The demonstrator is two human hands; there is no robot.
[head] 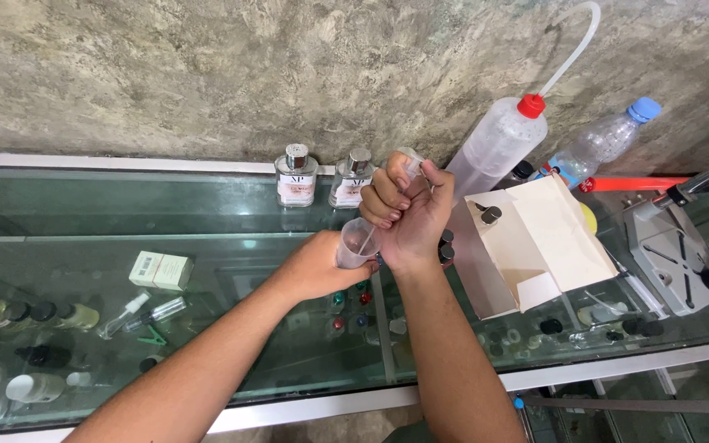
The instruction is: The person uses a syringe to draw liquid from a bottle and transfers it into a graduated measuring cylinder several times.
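My left hand [322, 267] grips clear, smooth plastic cup [356, 244]. My right hand [410, 215] holds translucent plastic syringe [410, 161]. Counter top [84, 205]: glossy glass. Wall [207, 74]: rough, matt concrete. Box [535, 238]: matt cardboard.

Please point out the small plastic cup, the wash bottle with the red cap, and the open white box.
plastic cup [353, 248], head view, clear side wall.
wash bottle [498, 141], head view, translucent body.
white box [547, 221], head view, open flap.
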